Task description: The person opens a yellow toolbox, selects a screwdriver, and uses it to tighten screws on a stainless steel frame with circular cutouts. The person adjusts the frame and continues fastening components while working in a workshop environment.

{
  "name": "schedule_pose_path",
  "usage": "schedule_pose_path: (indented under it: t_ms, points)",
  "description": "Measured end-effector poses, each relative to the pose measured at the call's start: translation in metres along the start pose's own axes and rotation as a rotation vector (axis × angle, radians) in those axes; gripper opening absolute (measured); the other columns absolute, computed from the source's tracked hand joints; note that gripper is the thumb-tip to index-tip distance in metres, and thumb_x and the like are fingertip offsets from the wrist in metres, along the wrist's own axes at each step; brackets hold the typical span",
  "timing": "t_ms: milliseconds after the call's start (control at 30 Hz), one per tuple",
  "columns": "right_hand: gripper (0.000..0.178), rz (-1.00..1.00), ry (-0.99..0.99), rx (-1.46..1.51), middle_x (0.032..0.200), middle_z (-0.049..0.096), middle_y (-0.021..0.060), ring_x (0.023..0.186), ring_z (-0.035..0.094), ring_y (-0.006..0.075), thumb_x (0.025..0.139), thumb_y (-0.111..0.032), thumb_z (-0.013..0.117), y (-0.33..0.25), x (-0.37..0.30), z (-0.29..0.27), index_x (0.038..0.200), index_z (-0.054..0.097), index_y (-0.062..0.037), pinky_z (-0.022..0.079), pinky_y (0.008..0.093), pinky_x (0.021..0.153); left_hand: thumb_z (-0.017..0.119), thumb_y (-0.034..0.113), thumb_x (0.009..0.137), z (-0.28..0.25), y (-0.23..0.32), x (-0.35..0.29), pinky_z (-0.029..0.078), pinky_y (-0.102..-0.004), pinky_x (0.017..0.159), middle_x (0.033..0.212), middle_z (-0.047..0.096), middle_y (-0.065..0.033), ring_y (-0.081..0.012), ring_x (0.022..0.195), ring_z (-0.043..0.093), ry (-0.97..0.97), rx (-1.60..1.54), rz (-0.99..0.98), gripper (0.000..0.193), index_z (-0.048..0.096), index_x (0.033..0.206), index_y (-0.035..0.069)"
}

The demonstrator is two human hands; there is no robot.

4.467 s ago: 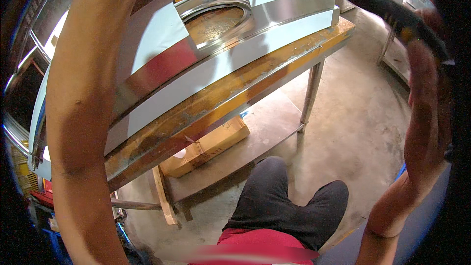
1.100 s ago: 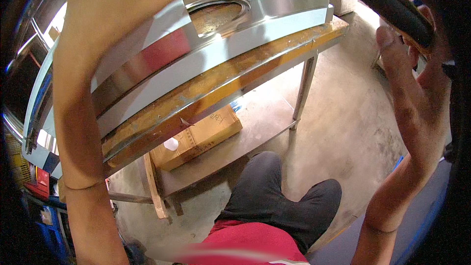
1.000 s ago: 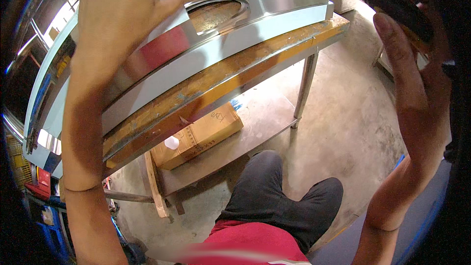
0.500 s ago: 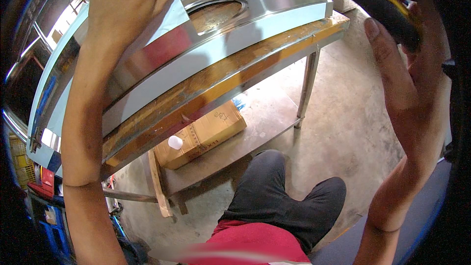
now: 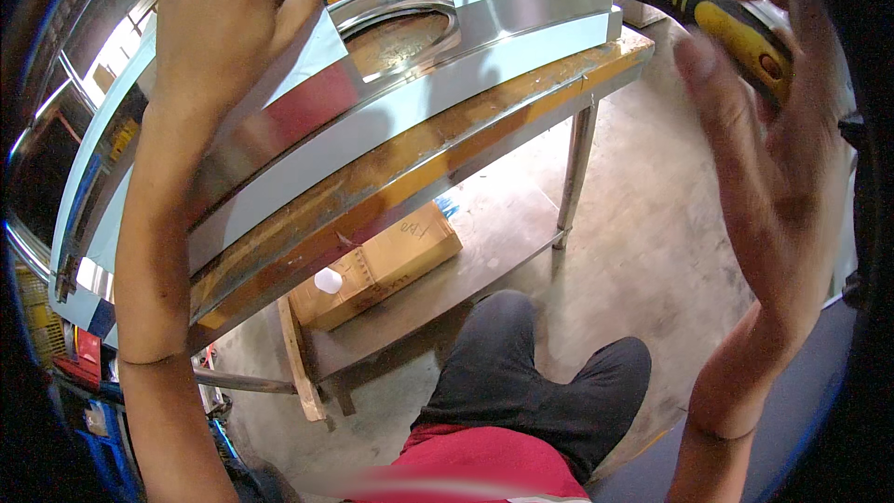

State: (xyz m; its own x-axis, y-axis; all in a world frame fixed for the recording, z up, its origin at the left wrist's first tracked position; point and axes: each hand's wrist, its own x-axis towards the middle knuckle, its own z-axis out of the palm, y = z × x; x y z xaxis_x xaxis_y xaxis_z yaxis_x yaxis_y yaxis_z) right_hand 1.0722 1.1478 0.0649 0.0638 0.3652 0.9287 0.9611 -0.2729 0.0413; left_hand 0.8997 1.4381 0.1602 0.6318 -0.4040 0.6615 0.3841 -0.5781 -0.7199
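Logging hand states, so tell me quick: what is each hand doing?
Left hand: on the shiny steel sheet; grip unclear.
Right hand: holding the yellow-and-black screwdriver.

The metal panel [image 5: 484, 65] lies on the counter [image 5: 419, 168], running from near left to far right. The left hand [image 5: 223, 28] rests on the panel's far left part. The right hand [image 5: 773, 140] is off to the right of the counter, holding a screwdriver [image 5: 698, 9] that points left toward the panel. Under the counter, a cardboard box [image 5: 382, 265] sits on the lower shelf [image 5: 466, 270], with the person's knee [image 5: 521, 373] nearer.
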Motion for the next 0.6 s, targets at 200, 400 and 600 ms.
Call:
schedule_pose_path:
  t_ms: [200, 400, 600]
  points:
    - [0.038, 0.236, -0.023, -0.063, 0.130, 0.064, 0.0144, 0.118, 0.067, 0.0229, 0.105, -0.018, 0.061, -0.009, 0.006, -0.002, 0.140, 0.053, -0.0069, 0.055, 0.0331, 0.097, 0.079, 0.031, 0.084, 0.004, -0.004, -0.005, 0.049, -0.0440, 0.073, 0.089, 0.053, -0.0105, -0.0332, 0.086, 0.060, -0.003, -0.057, -0.020, 0.034, 0.062, 0.099, 0.006]
    - [0.035, 0.020, 0.093, -0.001, 0.118, 0.066, 0.0143, 0.109, 0.067, 0.0212, 0.107, -0.022, 0.057, -0.003, 0.011, 0.004, 0.139, 0.054, -0.0084, 0.054, 0.0312, 0.094, 0.079, 0.029, 0.082, 0.004, -0.006, -0.005, 0.049, -0.0438, 0.073, 0.091, 0.053, -0.0102, -0.0322, 0.086, 0.061, -0.019, -0.050, -0.030, 0.033, 0.062, 0.099, 0.006]
    - [0.029, 0.202, 0.096, -0.101, 0.125, 0.062, 0.0144, 0.118, 0.059, 0.0186, 0.111, -0.020, 0.049, 0.000, 0.012, 0.007, 0.136, 0.056, -0.0095, 0.049, 0.0289, 0.091, 0.080, 0.027, 0.081, 0.005, -0.005, -0.004, 0.050, -0.0439, 0.074, 0.093, 0.054, -0.0101, -0.0324, 0.088, 0.060, -0.012, -0.056, -0.048, 0.034, 0.061, 0.099, 0.006]
